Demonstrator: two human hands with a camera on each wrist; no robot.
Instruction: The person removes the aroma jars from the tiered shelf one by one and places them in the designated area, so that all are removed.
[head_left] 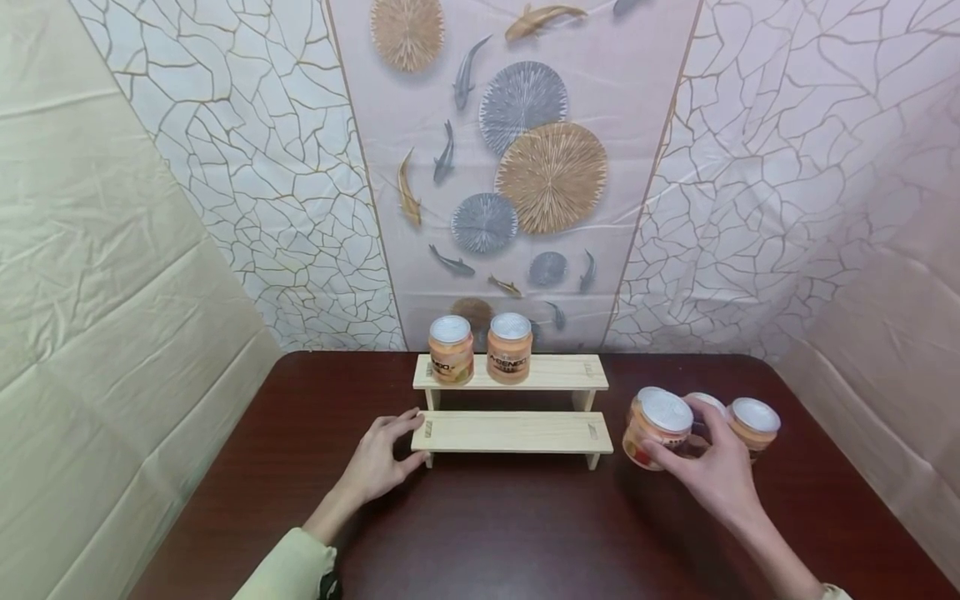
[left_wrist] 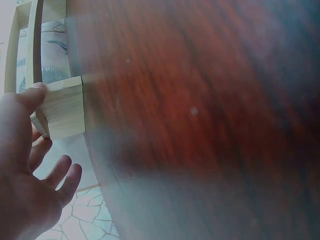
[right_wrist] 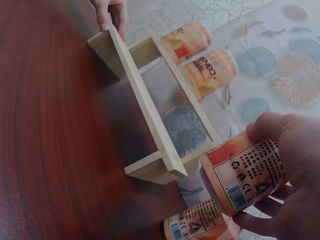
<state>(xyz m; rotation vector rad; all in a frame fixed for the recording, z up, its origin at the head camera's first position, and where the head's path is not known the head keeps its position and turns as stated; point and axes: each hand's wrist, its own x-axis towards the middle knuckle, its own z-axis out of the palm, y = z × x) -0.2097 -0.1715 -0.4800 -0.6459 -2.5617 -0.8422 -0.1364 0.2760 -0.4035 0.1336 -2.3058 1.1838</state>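
Note:
A two-step wooden shelf [head_left: 510, 433] stands on the dark table. My left hand [head_left: 382, 457] grips the left end of its lower step, the thumb [left_wrist: 33, 96] on the board's edge. In my right hand [head_left: 716, 475] is an orange-labelled can [right_wrist: 245, 172] with a silvery lid, tilted, its barcode facing the right wrist camera. Right beside and below it stands another such can [head_left: 637, 446]. A further can [head_left: 753, 425] stands behind the right hand, with one more partly hidden between. On the upper step sit two cans, a left one [head_left: 452, 354] and a right one [head_left: 510, 354].
The dark red-brown table [head_left: 510, 533] reaches back to a patterned cloth [head_left: 510, 275] with fish and round motifs. Plain beige cloth [head_left: 105, 333] hangs along the left side, and more hangs on the right.

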